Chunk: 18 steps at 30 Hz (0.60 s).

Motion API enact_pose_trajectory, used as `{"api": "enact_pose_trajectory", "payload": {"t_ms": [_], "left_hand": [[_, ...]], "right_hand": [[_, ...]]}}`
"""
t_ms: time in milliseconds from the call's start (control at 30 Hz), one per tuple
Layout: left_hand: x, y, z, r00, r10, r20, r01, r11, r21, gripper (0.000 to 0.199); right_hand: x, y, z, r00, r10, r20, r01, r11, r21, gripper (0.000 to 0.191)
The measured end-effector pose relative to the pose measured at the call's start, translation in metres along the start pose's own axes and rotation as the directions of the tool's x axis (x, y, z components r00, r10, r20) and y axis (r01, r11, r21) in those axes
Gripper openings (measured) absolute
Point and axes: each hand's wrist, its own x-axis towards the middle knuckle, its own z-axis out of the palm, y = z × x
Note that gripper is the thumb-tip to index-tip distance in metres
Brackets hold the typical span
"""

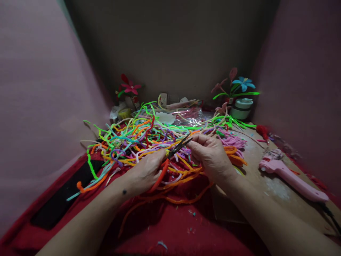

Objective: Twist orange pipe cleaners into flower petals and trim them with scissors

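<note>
My left hand point(147, 170) is closed round the orange handles of a pair of pliers or scissors point(161, 176), whose dark, slightly parted jaws point up and to the right. The jaws reach the fingertips of my right hand point(210, 153), which are pinched together; what they hold is too small to make out. Beneath and behind both hands spreads a tangled heap of fuzzy pipe cleaners point(130, 142) in green, orange, purple, yellow and white. A bundle of pink ones point(234, 142) and a folded orange bundle point(236, 156) lie just right of my right hand.
A pink glue gun point(293, 179) rests on a brown board point(277, 199) at the right. Red cloth point(181, 227) covers the table. At the left is a black flat object point(64, 195). Behind the heap stand a blue flower point(243, 84), a pink flower point(131, 87) and a lidded container point(242, 108).
</note>
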Motion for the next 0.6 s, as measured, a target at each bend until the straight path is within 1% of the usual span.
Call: {"api": "enact_pose_trajectory", "payload": {"t_ms": [167, 333, 433, 533, 600], "left_hand": [[0.0005, -0.0009, 0.0006, 0.999, 0.035, 0.014, -0.034, 0.999, -0.029, 0.012], [0.0009, -0.0007, 0.0026, 0.999, 0.021, 0.027, -0.02, 0.999, -0.034, 0.009], [0.0004, -0.0021, 0.0037, 1.0, 0.017, 0.02, -0.016, 0.998, -0.065, 0.007], [0.0002, -0.0051, 0.0036, 0.999, -0.017, 0.038, 0.02, 0.995, -0.098, 0.007], [0.0003, -0.0068, 0.0018, 0.999, -0.032, 0.002, 0.032, 0.995, -0.091, 0.008]], "right_hand": [[0.0, -0.0007, 0.0005, 1.0, 0.004, -0.012, -0.004, 1.0, 0.0, 0.019], [0.0001, 0.0003, -0.0006, 1.0, -0.006, -0.008, 0.005, 1.0, -0.013, 0.018], [0.0, 0.0004, -0.0011, 1.0, -0.005, -0.005, 0.005, 1.0, -0.016, 0.018], [-0.0004, -0.001, -0.0002, 1.0, -0.003, -0.001, 0.003, 1.0, 0.0, 0.017], [-0.001, -0.0021, 0.0009, 1.0, 0.006, -0.001, -0.006, 1.0, 0.014, 0.017]]}}
